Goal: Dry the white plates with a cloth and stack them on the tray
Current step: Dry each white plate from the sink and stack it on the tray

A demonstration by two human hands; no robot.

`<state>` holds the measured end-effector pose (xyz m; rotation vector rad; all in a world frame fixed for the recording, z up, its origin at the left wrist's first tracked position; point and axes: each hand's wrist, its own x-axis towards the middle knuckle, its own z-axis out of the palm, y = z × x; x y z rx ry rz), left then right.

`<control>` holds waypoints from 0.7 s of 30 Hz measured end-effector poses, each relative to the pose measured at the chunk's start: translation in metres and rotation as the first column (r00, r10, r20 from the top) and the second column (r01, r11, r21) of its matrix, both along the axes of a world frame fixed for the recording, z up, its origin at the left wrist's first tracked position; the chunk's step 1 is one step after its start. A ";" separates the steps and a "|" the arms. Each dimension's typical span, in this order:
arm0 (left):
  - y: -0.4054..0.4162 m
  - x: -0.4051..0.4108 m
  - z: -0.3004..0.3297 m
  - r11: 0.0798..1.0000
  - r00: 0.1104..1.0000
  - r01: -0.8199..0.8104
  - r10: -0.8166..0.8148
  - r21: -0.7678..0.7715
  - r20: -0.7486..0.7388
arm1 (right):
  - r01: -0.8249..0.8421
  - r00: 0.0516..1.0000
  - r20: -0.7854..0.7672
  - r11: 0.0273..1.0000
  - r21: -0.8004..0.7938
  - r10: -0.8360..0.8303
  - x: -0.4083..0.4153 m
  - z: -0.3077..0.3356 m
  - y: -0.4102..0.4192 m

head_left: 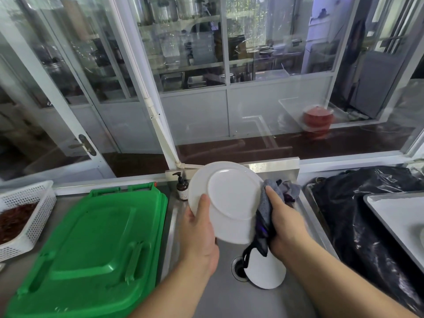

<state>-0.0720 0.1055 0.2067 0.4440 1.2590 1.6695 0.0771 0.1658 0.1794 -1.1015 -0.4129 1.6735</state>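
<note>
The person holds 1 white plate upright over the sink, its underside facing the camera. The left hand grips the plate's lower left rim, thumb laid across the underside and the other fingers hidden behind it. The right hand is closed around a bunched grey and purple cloth and presses it against the plate's right edge, so the wiping looks to be under way on this plate.

A 2nd white plate lies in the sink basin beside the drain, partly under the right forearm; it appears to be waiting its turn. Whether more plates sit below it cannot be told.

At the right edge of the counter, a grey tray rests on black plastic sheeting. A pale rounded edge at the frame's right border, over the tray, may be a plate already placed, but too little shows to be sure. By this reading the task is in an early or middle stage: the held plate needs finishing and carrying right to the tray, then the sink plate follows.

A green lid covers the counter left of the sink, with a white basket at the far left edge and a brown pump bottle at the sink's back left corner.
</note>
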 end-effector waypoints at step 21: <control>-0.008 -0.035 0.020 0.964 0.964 0.259 -0.262 -0.065 -0.054 | -0.240 0.950 0.240 0.960 0.145 0.201 0.035 0.034 0.015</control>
